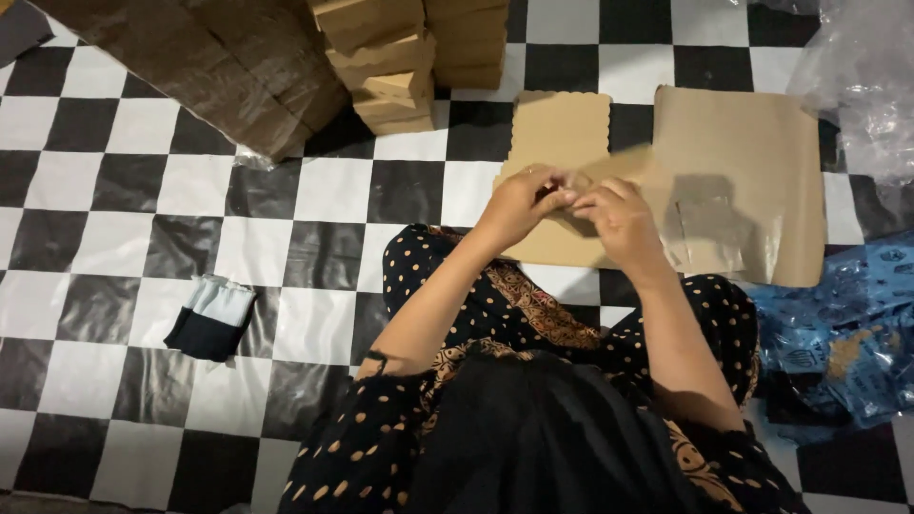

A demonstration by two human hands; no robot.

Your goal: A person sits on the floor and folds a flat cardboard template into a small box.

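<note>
Brown cardboard box blank [562, 133] pinched between fingers [571, 195] of both hands.

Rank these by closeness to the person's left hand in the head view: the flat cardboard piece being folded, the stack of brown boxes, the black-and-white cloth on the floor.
1. Flat cardboard piece, held in the left hand.
2. Stack of brown boxes, up and left.
3. Black-and-white cloth, far left on the floor.

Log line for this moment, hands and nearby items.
left hand: pinching flat brown cardboard blank | right hand: gripping same blank | nearby: folded box stack, brown sheet
</note>
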